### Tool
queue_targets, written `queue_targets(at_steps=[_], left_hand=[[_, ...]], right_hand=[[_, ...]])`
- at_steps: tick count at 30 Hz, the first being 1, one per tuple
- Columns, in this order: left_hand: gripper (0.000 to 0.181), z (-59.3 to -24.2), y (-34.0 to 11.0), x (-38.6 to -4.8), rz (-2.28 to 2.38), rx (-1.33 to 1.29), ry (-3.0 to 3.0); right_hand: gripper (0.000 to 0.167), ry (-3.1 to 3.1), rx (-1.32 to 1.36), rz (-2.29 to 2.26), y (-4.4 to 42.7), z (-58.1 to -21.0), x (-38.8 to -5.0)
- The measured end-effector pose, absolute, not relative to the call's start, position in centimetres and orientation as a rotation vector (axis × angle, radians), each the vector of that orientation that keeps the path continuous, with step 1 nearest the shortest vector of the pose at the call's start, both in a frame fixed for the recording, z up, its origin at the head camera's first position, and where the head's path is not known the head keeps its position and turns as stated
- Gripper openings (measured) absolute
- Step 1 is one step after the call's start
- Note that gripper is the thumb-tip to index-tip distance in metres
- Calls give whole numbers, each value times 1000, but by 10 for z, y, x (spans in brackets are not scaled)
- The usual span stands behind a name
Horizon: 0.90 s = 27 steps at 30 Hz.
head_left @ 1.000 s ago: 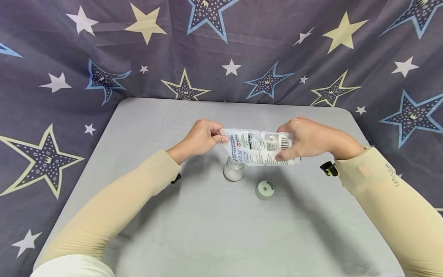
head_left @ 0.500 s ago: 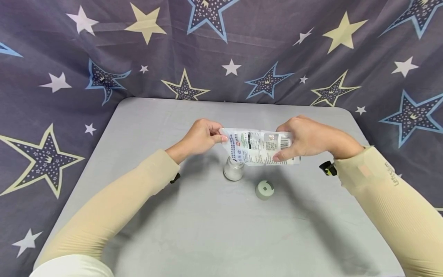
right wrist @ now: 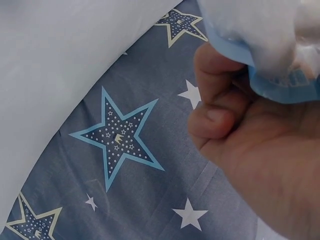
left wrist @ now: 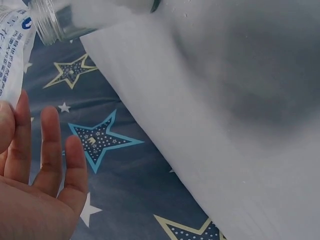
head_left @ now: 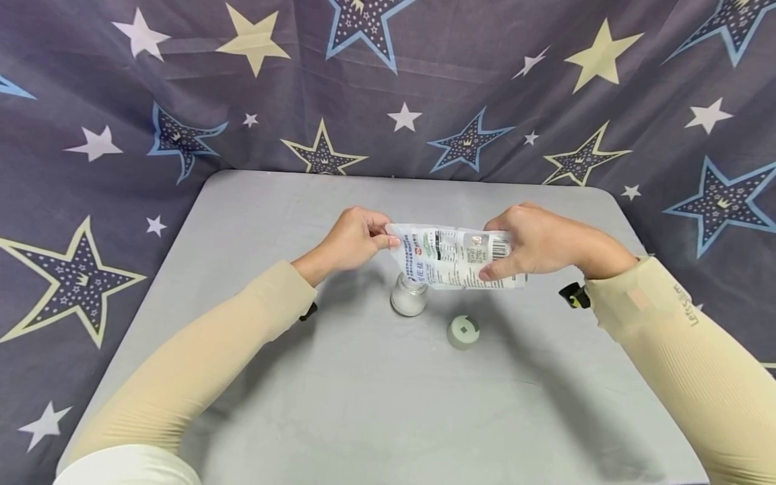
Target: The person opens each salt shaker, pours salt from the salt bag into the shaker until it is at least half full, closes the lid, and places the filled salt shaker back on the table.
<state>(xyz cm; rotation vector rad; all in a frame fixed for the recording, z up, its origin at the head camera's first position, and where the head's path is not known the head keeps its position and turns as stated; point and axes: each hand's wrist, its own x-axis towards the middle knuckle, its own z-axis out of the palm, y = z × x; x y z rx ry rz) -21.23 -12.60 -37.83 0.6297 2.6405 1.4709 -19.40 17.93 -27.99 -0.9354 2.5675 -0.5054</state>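
Observation:
A printed plastic bag of salt (head_left: 455,259) lies tilted on its side in the air, its left end over a small glass jar (head_left: 409,300). White contents show in the jar; the bag hides most of its mouth. My left hand (head_left: 353,241) pinches the bag's upper left corner between thumb and index finger. In the left wrist view, the other fingers (left wrist: 50,150) stand apart from it, near the jar's threaded neck (left wrist: 47,20). My right hand (head_left: 538,242) grips the bag's right end. In the right wrist view, fingers curl at the bag's blue edge (right wrist: 285,92).
A pale green round lid (head_left: 463,333) sits on the grey table (head_left: 364,404), to the right of the jar and nearer me. A dark curtain with stars (head_left: 376,87) hangs behind the table's far edge and beside it.
Both hands keep their hold on the bag almost without moving. The right thumb has shifted slightly left on the bag. Jar and lid stay in place.

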Motion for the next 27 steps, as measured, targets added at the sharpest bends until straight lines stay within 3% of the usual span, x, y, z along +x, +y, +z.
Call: queue_targets(at_steps=[27], left_hand=[[6,-377,-124,-211,1482,608,2655]], right_hand=[[20,2605,-955,-494,176,-282,-193]])
